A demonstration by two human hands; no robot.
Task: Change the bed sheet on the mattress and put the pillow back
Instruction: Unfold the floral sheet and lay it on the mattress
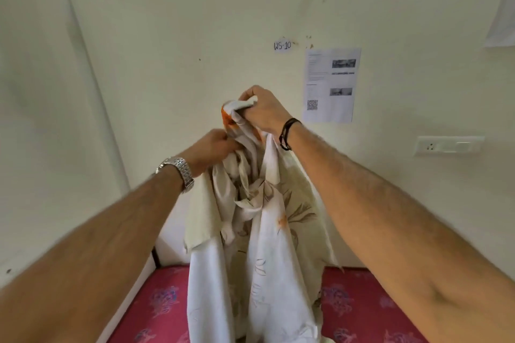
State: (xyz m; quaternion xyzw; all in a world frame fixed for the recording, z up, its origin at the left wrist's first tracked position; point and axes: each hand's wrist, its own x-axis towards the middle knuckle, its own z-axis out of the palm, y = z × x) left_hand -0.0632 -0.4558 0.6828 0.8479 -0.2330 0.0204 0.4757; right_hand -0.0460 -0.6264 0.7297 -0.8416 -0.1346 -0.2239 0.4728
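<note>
Honestly, both the left hand (216, 145) and right hand (260, 110) are clenched on the bunched sheet (264, 231); it looks light and floppy, so find corners.

The sheet (259, 245) between the hands is white with tan and orange leaves; the mattress (359, 306) below them is pink with purple flowers.

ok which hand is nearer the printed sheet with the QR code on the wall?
Right. The right hand grips the bed sheet high up, just left of the printed notice in the view. The left hand holds the sheet lower and further left.
</note>
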